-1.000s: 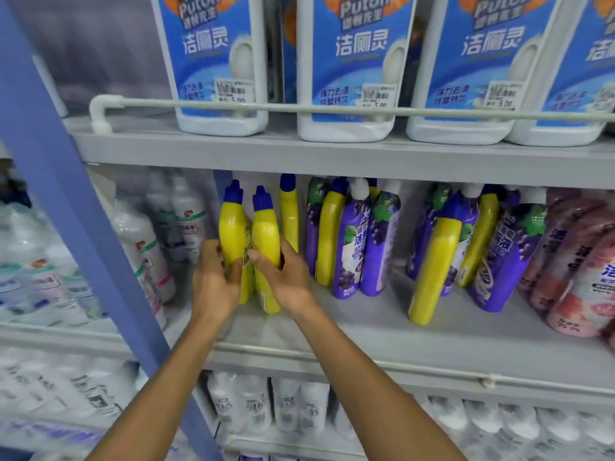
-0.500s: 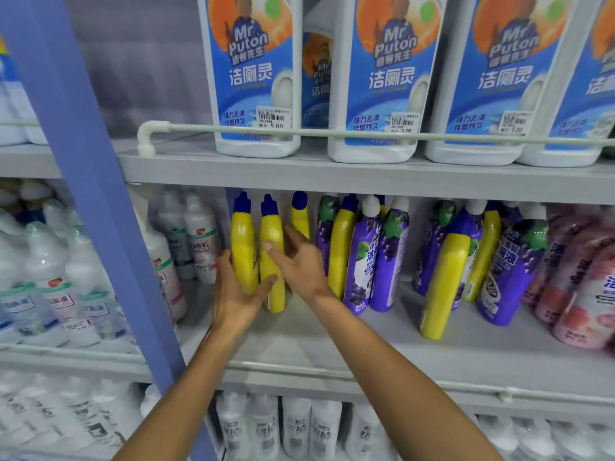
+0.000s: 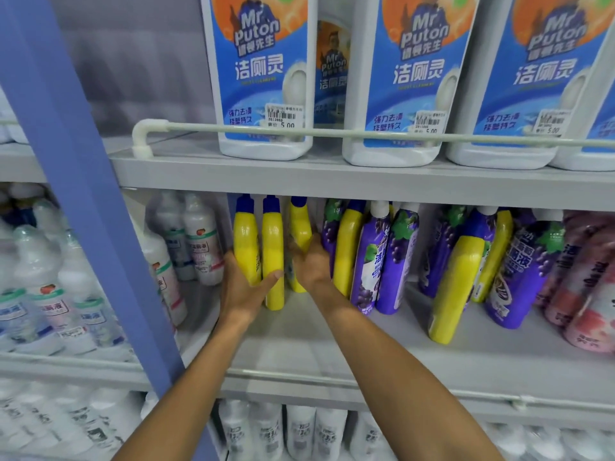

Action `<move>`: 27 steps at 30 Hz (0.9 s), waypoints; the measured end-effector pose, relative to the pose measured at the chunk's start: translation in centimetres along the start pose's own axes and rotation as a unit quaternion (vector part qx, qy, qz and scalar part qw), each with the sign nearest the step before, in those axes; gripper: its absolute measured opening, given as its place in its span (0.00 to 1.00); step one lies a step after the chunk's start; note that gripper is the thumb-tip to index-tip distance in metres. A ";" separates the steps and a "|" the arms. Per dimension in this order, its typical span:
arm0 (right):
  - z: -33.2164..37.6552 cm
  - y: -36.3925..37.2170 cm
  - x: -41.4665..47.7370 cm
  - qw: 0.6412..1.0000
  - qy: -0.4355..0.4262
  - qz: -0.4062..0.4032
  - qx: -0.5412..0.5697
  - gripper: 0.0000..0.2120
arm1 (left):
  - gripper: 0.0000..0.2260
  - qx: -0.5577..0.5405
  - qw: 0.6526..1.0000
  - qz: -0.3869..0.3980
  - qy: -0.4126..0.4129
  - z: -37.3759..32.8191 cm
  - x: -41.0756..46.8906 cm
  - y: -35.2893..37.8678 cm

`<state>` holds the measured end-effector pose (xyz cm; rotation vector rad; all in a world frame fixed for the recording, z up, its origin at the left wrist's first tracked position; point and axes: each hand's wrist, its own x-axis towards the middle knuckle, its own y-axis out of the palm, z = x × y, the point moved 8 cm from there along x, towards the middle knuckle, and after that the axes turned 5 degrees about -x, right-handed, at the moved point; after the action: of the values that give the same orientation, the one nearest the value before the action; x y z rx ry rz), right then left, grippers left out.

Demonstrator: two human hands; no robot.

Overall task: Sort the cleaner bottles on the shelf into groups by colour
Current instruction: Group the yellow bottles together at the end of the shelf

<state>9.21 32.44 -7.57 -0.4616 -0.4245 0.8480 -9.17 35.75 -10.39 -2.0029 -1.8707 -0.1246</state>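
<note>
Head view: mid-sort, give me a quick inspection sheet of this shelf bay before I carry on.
Surface: grey middle shelf, bottles standing along its back.
Job's things: yellow trio grouped at left; stray yellow bottles mixed among purple bottles; pink bottles at the right end.
Clutter: nothing seen.
Hands: left hand grips the two leftmost of the trio; right hand on the third, grip blurred.
Cables: nothing seen.
Surroundings: white Mr Puton jugs on the upper shelf behind a guard rail; pale bottles near the blue post.
</note>
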 end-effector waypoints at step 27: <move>1.0 1.3 -3.5 0.998 -0.053 -0.039 -0.023 0.19 | 0.17 0.054 0.996 -0.064 0.029 0.2 3.1 -1.0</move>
<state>5.83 30.62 -8.08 -0.4410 -0.5568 0.7912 -9.85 38.72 -9.36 -1.7894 -1.9266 -0.1149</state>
